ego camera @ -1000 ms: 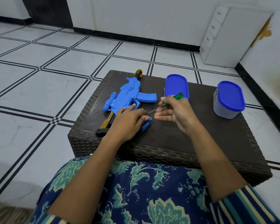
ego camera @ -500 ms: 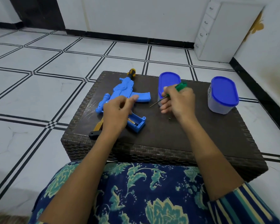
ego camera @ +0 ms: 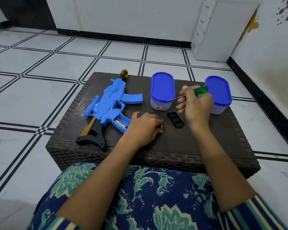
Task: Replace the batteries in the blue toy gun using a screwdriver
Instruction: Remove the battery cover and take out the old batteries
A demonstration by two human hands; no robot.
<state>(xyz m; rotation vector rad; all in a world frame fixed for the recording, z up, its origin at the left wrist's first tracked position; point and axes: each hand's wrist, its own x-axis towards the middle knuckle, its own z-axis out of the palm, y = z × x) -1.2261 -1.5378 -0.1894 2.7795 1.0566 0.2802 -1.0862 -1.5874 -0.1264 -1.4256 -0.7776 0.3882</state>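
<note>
The blue toy gun (ego camera: 110,103) lies on the left of the wicker table (ego camera: 206,146), black stock toward me. Its battery compartment (ego camera: 122,122) is uncovered and a battery shows inside. The black compartment cover (ego camera: 175,120) lies loose on the table between my hands. My left hand (ego camera: 145,126) rests on the table just right of the compartment, fingers loosely curled, with nothing seen in it. My right hand (ego camera: 195,105) grips the green-handled screwdriver (ego camera: 199,90), its shaft pointing left toward a container.
Two translucent containers with blue lids stand at the back of the table, one in the middle (ego camera: 162,90) and one at the right (ego camera: 219,94) behind my right hand. A white drawer unit (ego camera: 223,30) stands on the tiled floor by the far wall.
The black cover has come off the gun and now lies on the table. My left hand moved right, off the gun. My right hand drew back to the right with the screwdriver.
</note>
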